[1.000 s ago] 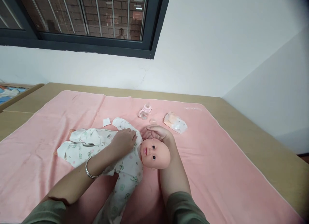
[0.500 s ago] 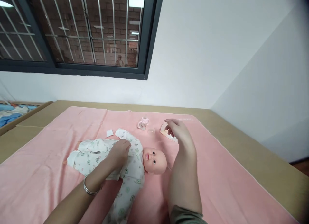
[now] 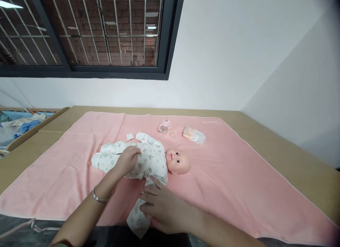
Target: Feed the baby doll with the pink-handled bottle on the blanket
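Note:
A baby doll [image 3: 178, 161] lies on its back across a pink cloth, head to the right. It wears a white patterned outfit [image 3: 151, 160]. On the doll's belly rests my left hand [image 3: 129, 160], its fingers curled together on the shirt front; the fingertips are partly hidden. My right hand [image 3: 166, 204] is over the near sleeve [image 3: 138, 218], fingers spread and nothing gripped. That sleeve stretches toward me, its end hanging past the cloth's near edge. The doll's far sleeve [image 3: 145, 137] bends up beside its head end.
Beyond the doll stand a pink-topped baby bottle [image 3: 164, 126] and a small clear cap [image 3: 172, 135]. A plastic packet [image 3: 194, 135] lies to their right, a small white square [image 3: 130, 136] to their left. The pink cloth [image 3: 228, 169] covers a wooden surface [image 3: 297, 158] below a barred window [image 3: 111, 34].
My right hand has come down from near the packet to the doll's near sleeve, its fingers spreading. My left hand stays on the shirt. The view has shifted slightly.

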Demonstrator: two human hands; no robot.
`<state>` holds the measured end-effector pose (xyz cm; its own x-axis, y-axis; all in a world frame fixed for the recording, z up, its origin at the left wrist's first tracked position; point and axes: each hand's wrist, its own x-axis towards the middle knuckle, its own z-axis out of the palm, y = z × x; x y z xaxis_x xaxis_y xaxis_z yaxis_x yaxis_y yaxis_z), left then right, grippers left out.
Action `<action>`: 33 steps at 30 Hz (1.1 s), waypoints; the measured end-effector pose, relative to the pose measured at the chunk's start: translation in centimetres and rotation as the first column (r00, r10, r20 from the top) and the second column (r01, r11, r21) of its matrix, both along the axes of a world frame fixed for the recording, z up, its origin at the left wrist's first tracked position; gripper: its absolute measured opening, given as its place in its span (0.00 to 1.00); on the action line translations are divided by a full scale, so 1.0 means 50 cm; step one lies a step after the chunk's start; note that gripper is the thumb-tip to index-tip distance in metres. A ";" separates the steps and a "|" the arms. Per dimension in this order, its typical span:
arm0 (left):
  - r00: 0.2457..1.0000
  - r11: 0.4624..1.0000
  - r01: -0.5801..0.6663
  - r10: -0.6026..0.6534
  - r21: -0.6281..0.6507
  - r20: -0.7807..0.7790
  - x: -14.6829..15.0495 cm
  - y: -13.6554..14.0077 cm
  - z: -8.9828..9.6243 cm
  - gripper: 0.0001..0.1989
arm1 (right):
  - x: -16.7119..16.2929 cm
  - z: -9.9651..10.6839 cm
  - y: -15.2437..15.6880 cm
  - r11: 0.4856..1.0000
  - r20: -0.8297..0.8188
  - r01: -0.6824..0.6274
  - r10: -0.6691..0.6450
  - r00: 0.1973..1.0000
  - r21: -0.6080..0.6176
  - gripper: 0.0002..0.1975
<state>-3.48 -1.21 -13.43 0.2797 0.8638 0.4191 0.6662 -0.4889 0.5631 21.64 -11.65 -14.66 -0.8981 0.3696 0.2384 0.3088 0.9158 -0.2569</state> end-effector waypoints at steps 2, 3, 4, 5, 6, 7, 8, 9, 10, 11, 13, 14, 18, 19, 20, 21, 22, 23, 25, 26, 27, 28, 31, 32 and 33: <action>1.000 1.000 -0.021 0.021 -0.002 0.014 -0.004 -0.013 -0.002 0.16 | -0.003 -0.025 -0.009 1.000 0.109 -0.011 0.009 0.994 0.018 0.21; 0.999 0.999 -0.034 0.034 -0.003 0.030 -0.005 -0.027 -0.004 0.15 | -0.006 -0.035 -0.011 1.000 0.145 0.011 -0.012 0.989 0.009 0.26; 0.998 0.999 -0.048 0.048 -0.008 0.050 -0.006 -0.046 -0.007 0.14 | -0.010 -0.044 -0.012 0.999 0.170 0.044 -0.041 0.985 -0.011 0.29; 0.994 0.998 -0.068 0.069 -0.018 0.084 -0.007 -0.070 -0.011 0.13 | -0.016 -0.054 -0.013 0.996 0.186 0.081 -0.072 0.980 -0.038 0.31; 0.988 0.996 -0.085 0.089 -0.036 0.123 -0.009 -0.097 -0.016 0.12 | -0.023 -0.064 -0.015 0.991 0.192 0.117 -0.102 0.976 -0.067 0.32; 0.983 0.993 -0.098 0.107 -0.066 0.152 -0.010 -0.128 -0.022 0.12 | -0.030 -0.074 -0.019 0.984 0.190 0.151 -0.131 0.973 -0.096 0.31; 0.978 0.989 -0.104 0.121 -0.109 0.169 -0.012 -0.159 -0.030 0.12 | -0.038 -0.084 -0.023 0.975 0.178 0.183 -0.160 0.971 -0.124 0.29; 0.975 0.985 -0.097 0.123 -0.144 0.184 -0.015 -0.191 -0.040 0.12 | -0.045 -0.094 -0.027 0.967 0.155 0.209 -0.186 0.970 -0.148 0.27; 0.972 0.979 -0.086 0.123 -0.186 0.199 -0.019 -0.222 -0.051 0.12 | -0.050 -0.102 -0.031 0.959 0.119 0.228 -0.210 0.970 -0.167 0.26; 0.967 0.972 -0.081 0.131 -0.223 0.218 -0.023 -0.251 -0.064 0.14 | -0.054 -0.109 -0.034 0.954 0.064 0.243 -0.235 0.970 -0.177 0.23; 0.959 0.965 -0.053 0.121 -0.258 0.255 -0.034 -0.301 -0.093 0.21 | -0.060 -0.118 -0.034 0.951 -0.093 0.258 -0.276 0.957 -0.171 0.17; 0.959 0.961 -0.026 0.102 -0.276 0.265 -0.039 -0.320 -0.108 0.26 | -0.062 -0.119 -0.032 0.953 -0.183 0.259 -0.286 0.941 -0.157 0.15; 0.963 0.917 0.061 0.050 -0.394 0.265 -0.047 -0.362 -0.142 0.40 | -0.078 -0.109 -0.019 0.963 -0.443 0.266 -0.261 0.858 -0.051 0.20; 0.963 0.898 0.055 0.067 -0.436 0.260 -0.042 -0.364 -0.143 0.43 | -0.084 -0.105 -0.017 0.958 -0.470 0.285 -0.261 0.843 -0.021 0.21; 0.962 0.878 0.041 0.094 -0.477 0.255 -0.034 -0.363 -0.142 0.45 | -0.089 -0.102 -0.017 0.952 -0.488 0.307 -0.266 0.831 0.004 0.22; 0.960 0.859 0.019 0.127 -0.512 0.249 -0.024 -0.361 -0.138 0.46 | -0.094 -0.099 -0.019 0.943 -0.499 0.331 -0.277 0.821 0.020 0.23; 0.958 0.841 0.004 0.153 -0.542 0.244 -0.013 -0.357 -0.134 0.46 | -0.097 -0.097 -0.022 0.937 -0.508 0.348 -0.285 0.813 0.030 0.25; 0.956 0.825 0.005 0.163 -0.565 0.246 -0.001 -0.353 -0.128 0.44 | -0.098 -0.095 -0.027 0.934 -0.512 0.357 -0.289 0.809 0.037 0.27; 0.948 0.804 0.053 0.146 -0.592 0.284 0.022 -0.346 -0.117 0.41 | -0.091 -0.091 -0.040 0.932 -0.516 0.359 -0.287 0.807 0.044 0.28; 0.939 0.796 0.094 0.130 -0.598 0.320 0.030 -0.343 -0.113 0.40 | -0.082 -0.089 -0.046 0.935 -0.522 0.352 -0.278 0.806 0.044 0.27; 0.924 0.785 0.135 0.120 -0.605 0.363 0.037 -0.340 -0.110 0.39 | -0.072 -0.087 -0.053 0.941 -0.537 0.337 -0.266 0.801 0.037 0.26; 0.905 0.770 0.177 0.118 -0.613 0.409 0.042 -0.338 -0.109 0.40 | -0.059 -0.086 -0.059 0.947 -0.565 0.320 -0.254 0.785 0.019 0.24; 0.835 0.698 0.271 0.173 -0.663 0.523 0.050 -0.332 -0.110 0.45 | -0.024 -0.091 -0.076 0.952 -0.712 0.289 -0.271 0.648 -0.098 0.20; 0.807 0.657 0.301 0.212 -0.691 0.552 0.051 -0.330 -0.111 0.45 | -0.016 -0.096 -0.081 0.936 -0.756 0.305 -0.328 0.566 -0.178 0.19; 0.773 0.602 0.336 0.264 -0.724 0.578 0.052 -0.327 -0.112 0.44 | -0.010 -0.104 -0.087 0.901 -0.784 0.329 -0.415 0.461 -0.283 0.18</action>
<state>-0.87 -17.58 -19.02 0.2802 0.9097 -0.3064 0.0470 0.3058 0.9509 21.12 -15.99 -19.84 -0.0964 0.6753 0.7312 0.2316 0.7297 -0.6434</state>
